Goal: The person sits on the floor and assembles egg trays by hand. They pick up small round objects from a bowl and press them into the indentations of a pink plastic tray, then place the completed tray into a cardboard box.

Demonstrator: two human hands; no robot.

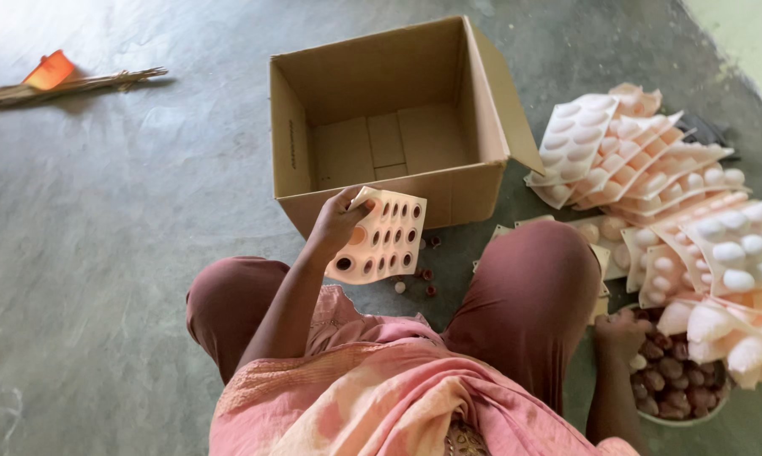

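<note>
Concrete floor (102, 211) — cardboard box (381, 93) empty, bowl (685, 414) of nuts (672, 376).

One cardboard box (398, 127), one broom (68, 84), one bowl (681, 418).

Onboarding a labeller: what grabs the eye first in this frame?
The open cardboard box at centre, standing on the grey floor. In front of it the left hand holds up a peach mould tray with dark holes. At right, a heap of similar trays; the right hand reaches into a bowl of brown pieces.
</note>
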